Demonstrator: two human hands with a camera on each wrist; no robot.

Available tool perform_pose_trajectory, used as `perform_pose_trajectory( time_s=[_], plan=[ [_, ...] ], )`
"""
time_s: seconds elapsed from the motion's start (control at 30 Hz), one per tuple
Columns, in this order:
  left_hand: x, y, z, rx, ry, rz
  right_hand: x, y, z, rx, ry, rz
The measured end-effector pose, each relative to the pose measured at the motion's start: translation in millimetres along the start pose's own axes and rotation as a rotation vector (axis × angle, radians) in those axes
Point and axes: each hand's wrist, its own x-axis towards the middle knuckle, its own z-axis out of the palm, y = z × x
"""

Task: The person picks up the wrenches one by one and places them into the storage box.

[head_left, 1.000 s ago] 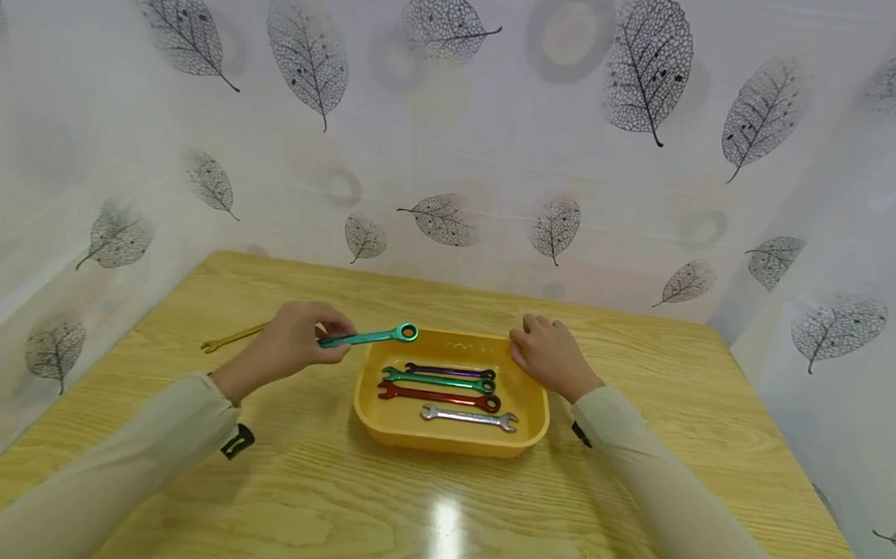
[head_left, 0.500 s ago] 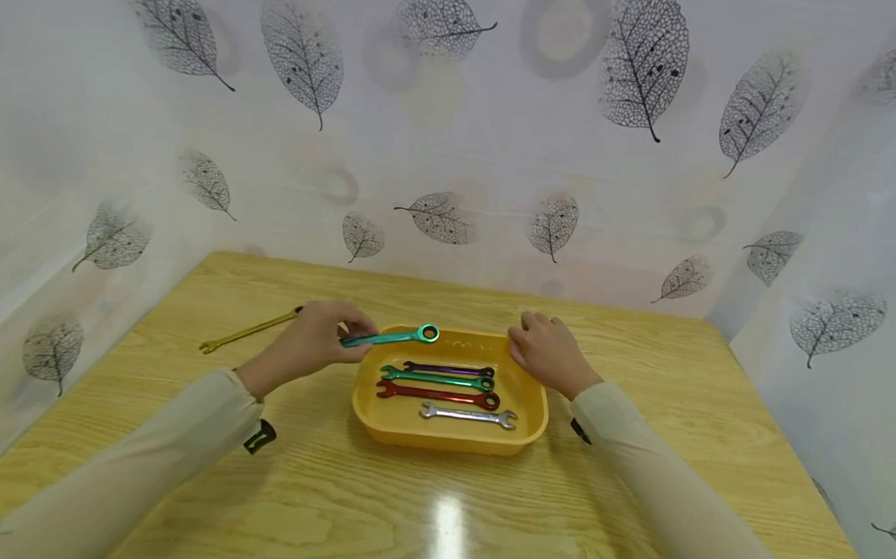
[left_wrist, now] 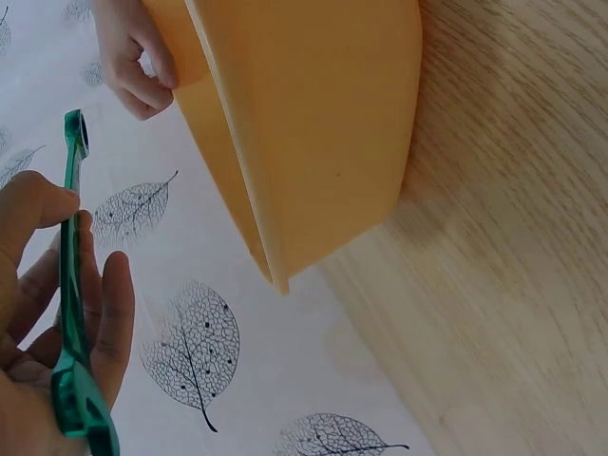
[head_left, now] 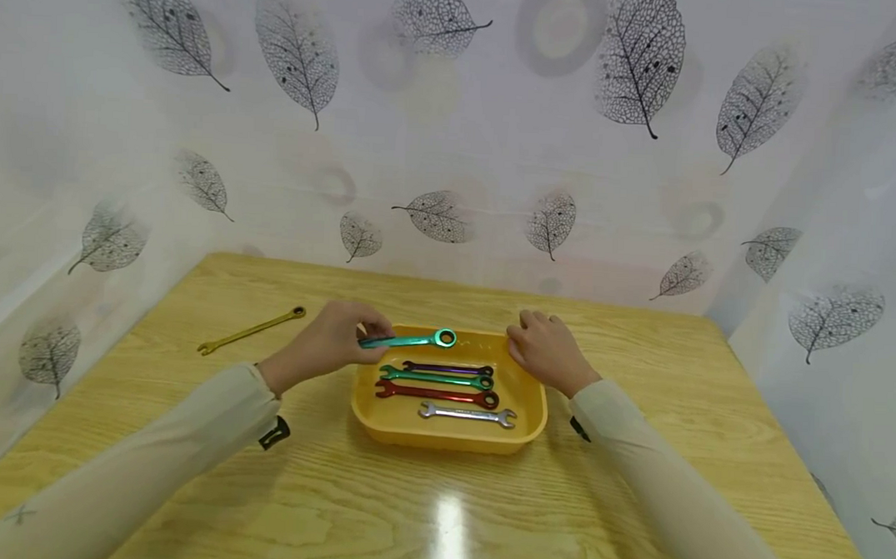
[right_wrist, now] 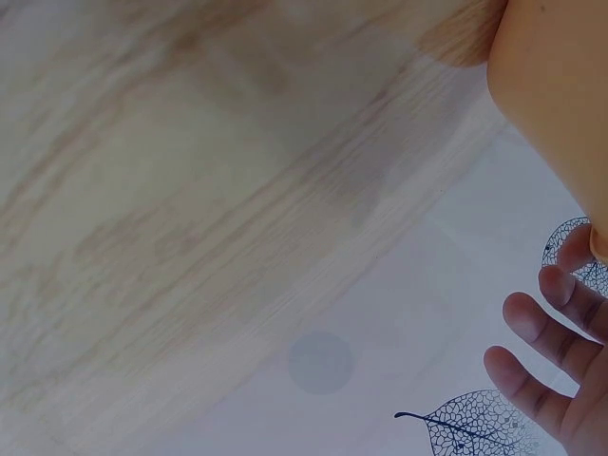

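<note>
My left hand [head_left: 330, 345] grips a teal-green combination wrench [head_left: 419, 341] by its shank, its ring end pointing right, above the back left of a yellow tray [head_left: 448, 441]. In the left wrist view the thumb and fingers pinch the wrench [left_wrist: 71, 275] outside the tray wall [left_wrist: 323, 123]. At the tray's back right corner my right hand [head_left: 552, 352] holds the rim; in the right wrist view the outer fingers [right_wrist: 546, 332] spread loosely outside it. Inside the tray lie a purple wrench [head_left: 447, 369], a green wrench [head_left: 436, 379], a red wrench [head_left: 439, 394] and a silver open-end wrench [head_left: 468, 415].
A yellow wrench [head_left: 250, 331] lies slanted on the wooden table [head_left: 333, 508], left of my left hand. Behind the table hangs a white leaf-printed sheet [head_left: 454, 130], which also runs along both sides.
My left hand has moved right, bringing the teal-green wrench from beside the tray to above its back left part. The yellow wrench is now fully uncovered. My right hand stays on the rim.
</note>
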Motion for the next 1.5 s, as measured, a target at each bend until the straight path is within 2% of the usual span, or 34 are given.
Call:
perform_pose_trajectory(
  time_s=[0.63,1.0,1.2,1.5],
  plan=[
    [15.8,13.0,6.6,0.009,-0.04,0.044,0.6,1,0,-0.001,0.007,-0.007],
    [22.8,23.2,6.9,0.019,-0.093,0.07,0.7,1,-1,0.0,-0.002,-0.004],
    [27.7,27.1,9.4,0.024,-0.116,0.054,0.9,1,-2,-0.004,-0.002,-0.006],
    [34.2,31.4,14.3,0.055,-0.175,0.132,0.4,0,-4,0.001,-0.003,-0.002]
  ],
)
